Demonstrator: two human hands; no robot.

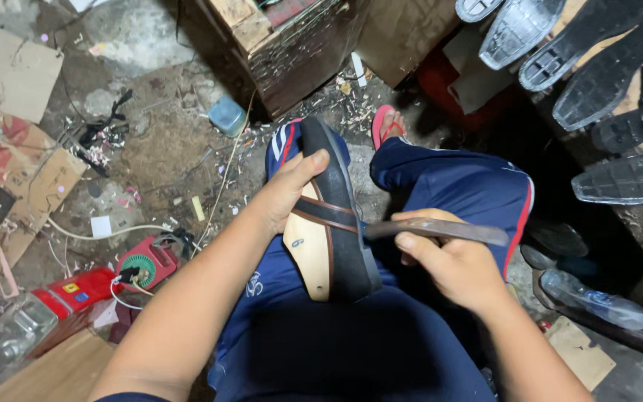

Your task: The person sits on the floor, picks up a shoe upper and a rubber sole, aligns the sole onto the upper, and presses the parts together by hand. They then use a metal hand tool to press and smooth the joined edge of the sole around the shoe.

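My left hand (290, 187) grips a sandal (329, 223) held on edge over my lap. The sandal has a tan insole, a brown and black strap and a thick black sole. My thumb lies across the top of the insole. My right hand (452, 260) holds a long flat metal blade (440, 229), whose tip meets the sandal's black sole edge near the strap. I sit in dark blue trousers with red and white stripes (478, 186), and my foot in a red flip-flop (387, 125) rests on the floor beyond.
Black shoe soles (604, 74) lie in a row at the upper right. A wooden box (292, 45) stands ahead. A red power tool (143, 264) and cardboard (16, 171) sit on the littered floor at left. A plastic bottle (597, 301) lies at right.
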